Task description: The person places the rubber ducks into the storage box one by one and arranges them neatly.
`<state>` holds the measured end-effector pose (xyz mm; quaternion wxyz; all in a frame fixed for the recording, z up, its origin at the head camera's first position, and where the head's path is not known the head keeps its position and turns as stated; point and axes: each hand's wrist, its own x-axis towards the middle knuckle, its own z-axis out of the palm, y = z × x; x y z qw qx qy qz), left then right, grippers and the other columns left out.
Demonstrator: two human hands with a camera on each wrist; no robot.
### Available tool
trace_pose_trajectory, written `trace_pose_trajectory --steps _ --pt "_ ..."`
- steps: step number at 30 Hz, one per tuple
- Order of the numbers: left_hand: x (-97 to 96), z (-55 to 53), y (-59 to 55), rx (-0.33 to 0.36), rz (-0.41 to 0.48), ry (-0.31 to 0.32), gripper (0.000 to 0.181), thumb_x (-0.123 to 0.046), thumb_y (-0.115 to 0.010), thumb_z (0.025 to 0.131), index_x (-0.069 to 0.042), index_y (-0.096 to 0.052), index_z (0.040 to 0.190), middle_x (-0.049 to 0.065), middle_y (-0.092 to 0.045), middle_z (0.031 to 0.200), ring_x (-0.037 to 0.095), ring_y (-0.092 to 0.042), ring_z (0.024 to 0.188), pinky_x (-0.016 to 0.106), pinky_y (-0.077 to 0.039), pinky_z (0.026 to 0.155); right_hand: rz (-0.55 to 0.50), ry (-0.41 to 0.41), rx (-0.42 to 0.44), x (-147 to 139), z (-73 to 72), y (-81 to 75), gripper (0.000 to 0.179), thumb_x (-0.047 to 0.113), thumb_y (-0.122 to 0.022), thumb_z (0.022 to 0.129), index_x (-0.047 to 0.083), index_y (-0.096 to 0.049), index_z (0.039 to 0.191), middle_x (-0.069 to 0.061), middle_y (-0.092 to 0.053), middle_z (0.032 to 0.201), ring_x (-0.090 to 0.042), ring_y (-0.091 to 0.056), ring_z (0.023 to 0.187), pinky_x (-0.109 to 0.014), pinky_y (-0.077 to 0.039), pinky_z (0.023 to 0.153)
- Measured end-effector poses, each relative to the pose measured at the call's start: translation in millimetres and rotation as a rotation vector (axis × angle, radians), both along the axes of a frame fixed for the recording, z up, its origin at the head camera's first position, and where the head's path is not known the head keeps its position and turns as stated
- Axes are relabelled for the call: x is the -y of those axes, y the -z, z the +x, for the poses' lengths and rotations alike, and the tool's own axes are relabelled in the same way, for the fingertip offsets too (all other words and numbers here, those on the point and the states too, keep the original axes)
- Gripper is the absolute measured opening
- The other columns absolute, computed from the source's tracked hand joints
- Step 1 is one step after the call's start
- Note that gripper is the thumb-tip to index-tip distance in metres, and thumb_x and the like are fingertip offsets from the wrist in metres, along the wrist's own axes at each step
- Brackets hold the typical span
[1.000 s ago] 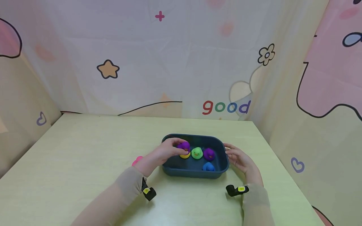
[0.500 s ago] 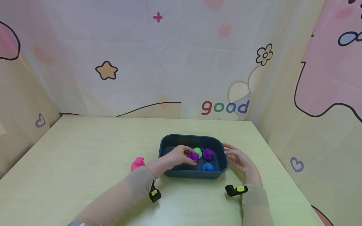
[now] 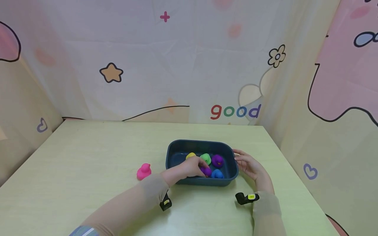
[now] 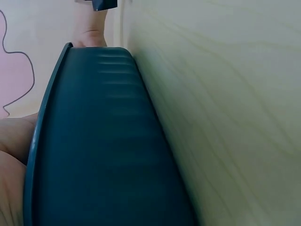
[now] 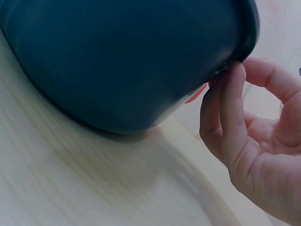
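Note:
My left hand (image 3: 193, 167) reaches over the front wall of a dark blue tray (image 3: 174, 152) and holds a purple toy duck (image 3: 206, 171) low inside, beside a blue duck (image 3: 217, 174). Its fingers partly cover the purple duck. In the left wrist view the tray's outer wall (image 4: 103, 141) hides most of that hand. A yellow duck (image 3: 190, 155), a green duck (image 3: 205, 159) and another purple duck (image 3: 218, 161) sit along the tray's middle. My right hand (image 3: 249, 165) rests its fingertips against the tray's right end, just under the rim in the right wrist view.
A pink duck (image 3: 144, 171) stands on the pale wooden table (image 3: 97, 154), left of the tray and close to my left forearm. A printed curtain (image 3: 189, 65) closes off the back and both sides.
My left hand has carried the purple duck from above the yellow duck toward the tray's front, beside the blue duck. The yellow duck shows again behind it. My right hand stays put.

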<state>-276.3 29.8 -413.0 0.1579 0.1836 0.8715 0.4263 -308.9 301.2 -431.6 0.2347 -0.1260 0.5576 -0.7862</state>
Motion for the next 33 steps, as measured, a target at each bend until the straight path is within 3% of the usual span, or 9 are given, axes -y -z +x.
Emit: trace_pose_trajectory --steps 10,20,33 --pt "-4.4 0.2 1.1 -0.009 -0.083 -0.014 0.02 0.0 -0.076 0.081 -0.005 -0.075 0.1 0.01 -0.071 0.104 0.022 -0.06 0.1 0.035 -0.053 0.091 -0.008 0.029 0.008 -1.8 -4.4 5.5 0.037 -0.008 -0.031 0.099 0.014 -0.054 0.117 -0.003 -0.068 0.103 -0.007 -0.068 0.081 -0.018 -0.056 0.076" --pt "-2.7 1.1 0.5 0.035 -0.065 -0.027 0.018 0.002 -0.075 0.081 -0.004 -0.074 0.098 0.008 -0.069 0.096 0.017 -0.058 0.089 0.033 -0.054 0.085 -0.013 0.036 0.019 -1.4 -4.2 6.8 0.036 -0.008 -0.032 0.099 0.014 -0.055 0.116 -0.003 -0.067 0.104 -0.008 -0.069 0.082 -0.018 -0.057 0.076" --pt "8.8 1.5 -10.0 0.065 -0.068 0.031 0.025 0.001 -0.073 0.082 -0.005 -0.072 0.106 0.008 -0.067 0.103 0.019 -0.058 0.095 0.033 -0.054 0.087 -0.014 0.012 0.022 0.1 0.6 -0.2 0.037 -0.008 -0.03 0.099 0.014 -0.054 0.117 -0.002 -0.067 0.102 -0.007 -0.068 0.081 -0.018 -0.056 0.075"
